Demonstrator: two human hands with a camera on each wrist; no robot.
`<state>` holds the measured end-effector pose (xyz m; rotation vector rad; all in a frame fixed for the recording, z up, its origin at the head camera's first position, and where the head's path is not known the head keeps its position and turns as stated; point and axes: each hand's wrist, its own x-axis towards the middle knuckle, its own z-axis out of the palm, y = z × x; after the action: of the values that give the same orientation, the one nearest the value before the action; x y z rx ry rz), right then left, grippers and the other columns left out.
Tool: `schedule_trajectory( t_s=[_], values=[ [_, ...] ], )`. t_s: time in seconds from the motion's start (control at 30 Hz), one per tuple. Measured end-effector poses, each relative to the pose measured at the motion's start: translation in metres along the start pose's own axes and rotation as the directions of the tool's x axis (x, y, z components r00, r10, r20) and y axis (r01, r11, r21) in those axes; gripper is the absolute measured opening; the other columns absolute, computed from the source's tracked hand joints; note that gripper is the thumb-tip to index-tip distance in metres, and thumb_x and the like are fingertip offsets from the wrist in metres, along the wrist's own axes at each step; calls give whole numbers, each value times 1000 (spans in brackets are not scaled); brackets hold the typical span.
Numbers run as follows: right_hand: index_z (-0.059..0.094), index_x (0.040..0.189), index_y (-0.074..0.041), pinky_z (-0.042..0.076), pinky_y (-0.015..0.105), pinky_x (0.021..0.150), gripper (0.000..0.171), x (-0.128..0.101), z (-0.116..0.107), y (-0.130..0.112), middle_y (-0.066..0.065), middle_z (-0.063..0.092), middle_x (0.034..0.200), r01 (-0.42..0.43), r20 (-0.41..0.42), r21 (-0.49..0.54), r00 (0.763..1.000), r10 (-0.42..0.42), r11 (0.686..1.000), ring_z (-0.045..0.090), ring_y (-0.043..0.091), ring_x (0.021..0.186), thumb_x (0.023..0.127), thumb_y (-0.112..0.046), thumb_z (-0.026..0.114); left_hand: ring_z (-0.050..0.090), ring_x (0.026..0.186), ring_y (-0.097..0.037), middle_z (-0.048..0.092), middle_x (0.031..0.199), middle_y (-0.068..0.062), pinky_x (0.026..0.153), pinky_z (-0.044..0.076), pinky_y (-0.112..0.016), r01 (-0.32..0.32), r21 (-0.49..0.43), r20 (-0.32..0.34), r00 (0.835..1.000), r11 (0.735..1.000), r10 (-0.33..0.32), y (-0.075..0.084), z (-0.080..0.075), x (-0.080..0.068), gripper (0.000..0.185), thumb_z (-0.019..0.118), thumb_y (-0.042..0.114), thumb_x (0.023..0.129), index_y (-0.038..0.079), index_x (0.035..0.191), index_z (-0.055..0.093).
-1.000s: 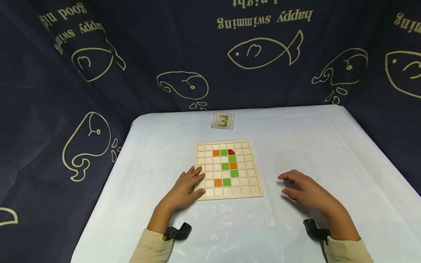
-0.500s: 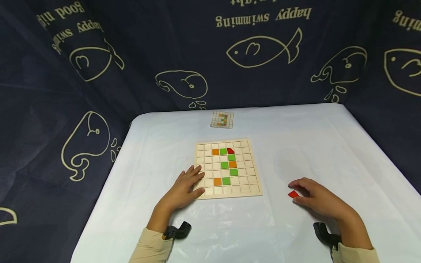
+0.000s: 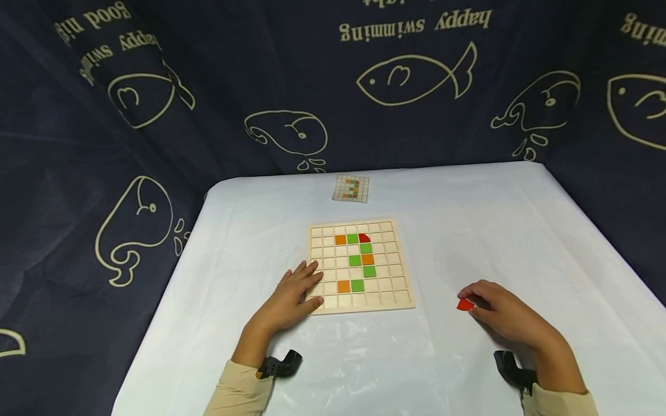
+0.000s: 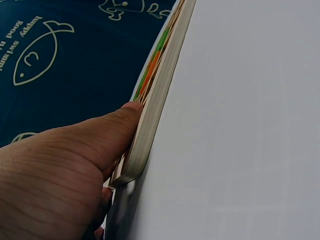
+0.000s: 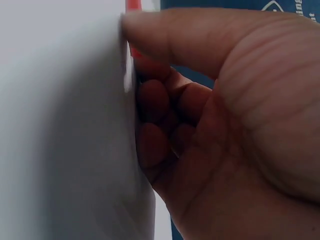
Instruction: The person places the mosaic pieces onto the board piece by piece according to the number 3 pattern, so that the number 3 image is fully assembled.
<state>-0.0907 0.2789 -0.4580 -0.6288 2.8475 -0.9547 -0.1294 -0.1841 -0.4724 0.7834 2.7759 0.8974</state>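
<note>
Red catches the eye first: a small red tile sits pinched at the fingertips of the right hand, low on the table and off to the right of the board, well apart from it. From the right wrist view the thumb and curled fingers close tight round that tile, only a sliver of red showing, so the grip is firmly closed on it, and it seems to be held by the edges to keep the face free.

Across on the other side, the left hand lies flat with straight fingers over the near left corner of the wooden board, holding nothing; it looks to be steadying the board. The left wrist view shows the thumb pressed along the board's edge.

On the board, orange, green and one red tile fill a winding line of squares, the rest bare wood. Plenty of open cloth lies between the right hand and the board's right edge.

Farther back, a small pattern card rests near the table's far edge, with the dark fish-print curtain behind.
</note>
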Motion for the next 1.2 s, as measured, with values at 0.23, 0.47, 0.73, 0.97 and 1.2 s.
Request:
schedule_trajectory(
  t_s=[0.23,0.47,0.73,0.97,1.2],
  values=[
    [67,106,-12,46,24,79,26,2,2,1,-9,59,98,-2,-13,23,1000,2,1000,54,8,89,84,-1,75,17,149,-31,28,161,-8,117,11,-59,0,9,1,1000,1000,0,-1,0,0,60,65,33,97,6,148,48],
    [67,104,-13,47,25,80,24,3,3,0,-10,60,96,0,-23,15,1000,0,1000,54,8,89,85,-1,74,15,150,-28,26,162,-5,118,9,-56,22,6,20,1000,1000,-22,-2,0,-1,61,65,35,97,7,149,47],
    [65,106,-16,48,27,78,22,11,-3,-11,-12,59,97,42,-3,-11,999,-42,999,54,6,89,88,-3,72,16,150,-29,27,161,-7,118,10,-56,19,8,9,1000,1000,-19,-3,0,-2,62,65,36,97,8,149,47],
    [66,105,-13,49,32,79,23,33,-10,-26,-9,59,97,86,26,-31,996,-85,996,54,10,89,88,2,70,15,150,-29,27,161,-7,118,9,-57,17,4,14,1000,1000,-17,-3,0,-2,62,65,35,97,7,149,47],
    [68,104,-13,49,36,80,22,57,-8,-44,-10,59,96,139,41,-46,990,-137,989,55,13,90,88,1,71,17,149,-31,29,160,-9,117,11,-58,-2,6,-3,1000,1000,2,-2,0,-1,60,66,34,96,6,147,48]
  ],
)
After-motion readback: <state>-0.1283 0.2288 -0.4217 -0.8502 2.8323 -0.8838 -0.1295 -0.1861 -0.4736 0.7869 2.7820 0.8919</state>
